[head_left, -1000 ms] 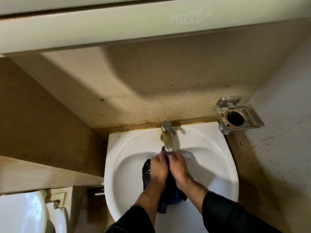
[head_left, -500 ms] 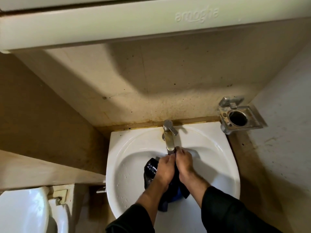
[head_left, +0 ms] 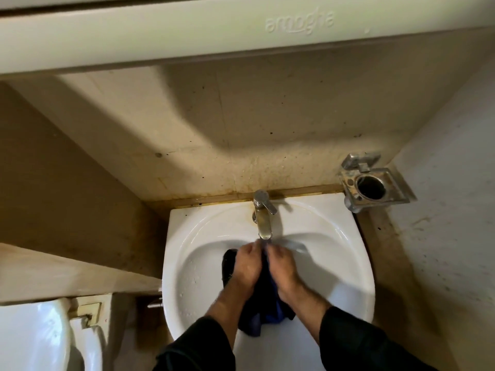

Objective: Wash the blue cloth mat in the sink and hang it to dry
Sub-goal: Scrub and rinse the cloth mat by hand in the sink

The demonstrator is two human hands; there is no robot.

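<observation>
A wet dark blue cloth mat (head_left: 263,309) is bunched in the white sink (head_left: 334,253), hanging down toward the sink's front edge. My left hand (head_left: 247,266) grips the cloth on the left, and my right hand (head_left: 281,266) grips it on the right. Both hands meet just under the spout of the steel tap (head_left: 262,218). A thin stream of water falls from the spout onto the cloth between my fingers. Most of the cloth's top is hidden by my hands.
A steel holder (head_left: 375,186) with a round hole is fixed to the wall at the sink's right rear corner. A white toilet cistern (head_left: 34,333) stands at lower left. A pale cabinet (head_left: 241,30) overhangs the sink. Stained walls close in on both sides.
Both hands stay on the cloth under the tap and have shifted slightly as they rub it. The cloth hangs a bit lower toward the front of the sink.
</observation>
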